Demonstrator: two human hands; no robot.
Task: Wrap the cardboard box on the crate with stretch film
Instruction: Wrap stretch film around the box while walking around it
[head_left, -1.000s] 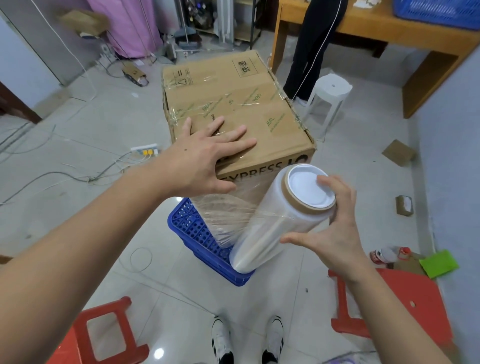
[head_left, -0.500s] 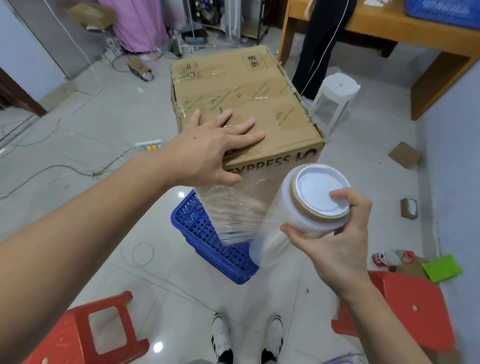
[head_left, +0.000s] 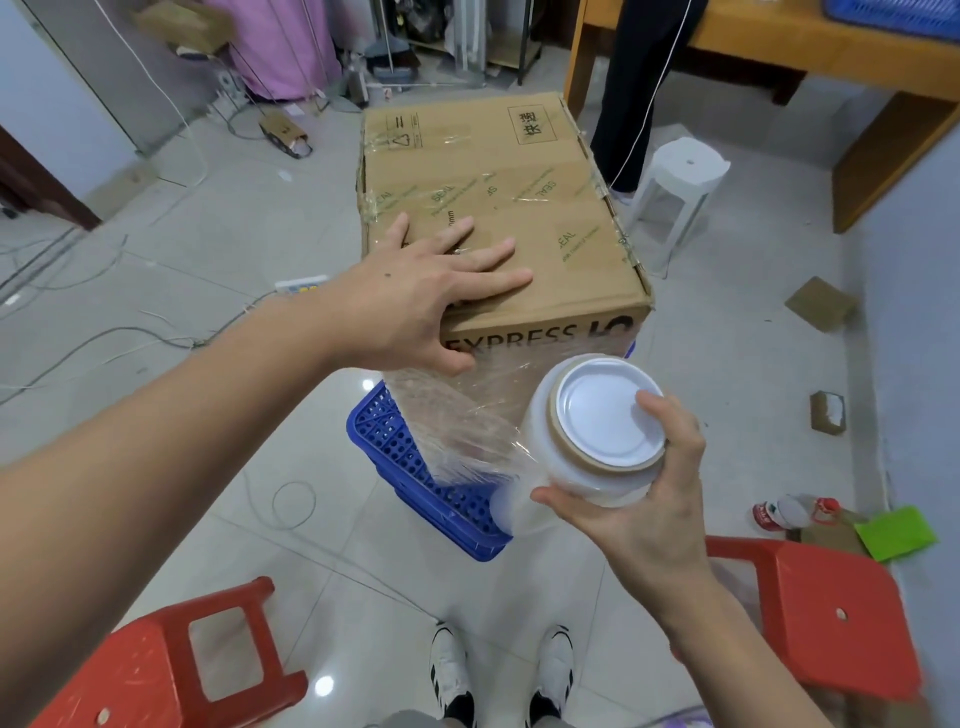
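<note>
Film roll tilts, capped end toward camera.

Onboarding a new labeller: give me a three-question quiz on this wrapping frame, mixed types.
1. True or false: the left hand lies flat on the brown cardboard box.
2. What does the right hand grip?
A. red plastic stool
B. clear stretch film roll
C. white plastic stool
3. What does the box sit on?

Key: 1 true; 2 B; 3 the blue perforated plastic crate.
</note>
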